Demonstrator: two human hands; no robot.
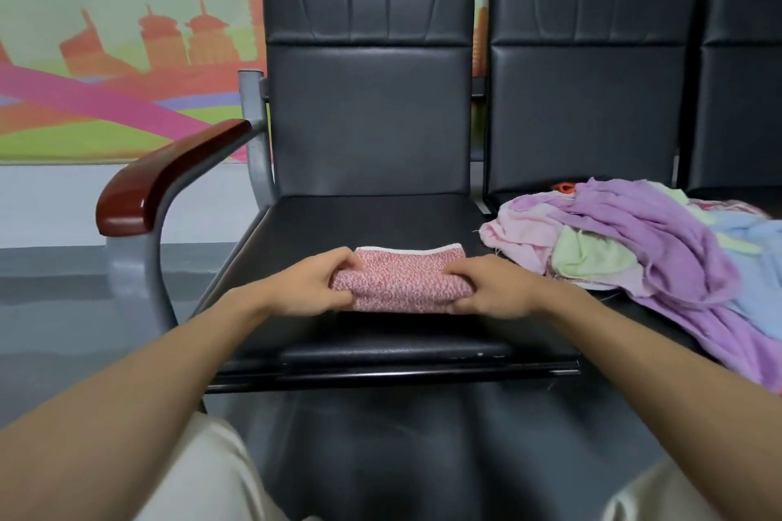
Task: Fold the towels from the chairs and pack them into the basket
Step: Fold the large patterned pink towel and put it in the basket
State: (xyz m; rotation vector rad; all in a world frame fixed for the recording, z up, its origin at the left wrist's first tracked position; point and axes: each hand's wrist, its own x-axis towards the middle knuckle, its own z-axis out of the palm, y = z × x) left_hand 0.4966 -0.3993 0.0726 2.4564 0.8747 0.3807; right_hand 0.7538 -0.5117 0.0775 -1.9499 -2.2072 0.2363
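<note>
Two hands held one pink speckled towel (402, 283), which lay folded into a thick oblong on the front part of a black chair seat (372, 220). The left hand (309, 288) gripped the towel's left end, its fingers (338, 262) curled over the top layer and the thumb against the near edge. The right hand (491, 288) gripped the right end in the same way, its fingers bent down onto the cloth. Between the two sets of fingers the towel's middle showed, with a white hem along its far edge. Just right of the right fingers, on the neighbouring seat, lay a loose pile of unfolded towels (634, 241) in purple, pale pink, light green and blue, its pink corner near the right hand but apart from it. Behind that pile something small and orange (563, 187) peeked out; what it was could not be told. Left of the left fingers and farther back stood a reddish wooden armrest (169, 178) on a grey metal frame. Beyond the fingers rose the black chair back (368, 97) against a painted wall (84, 76).
</note>
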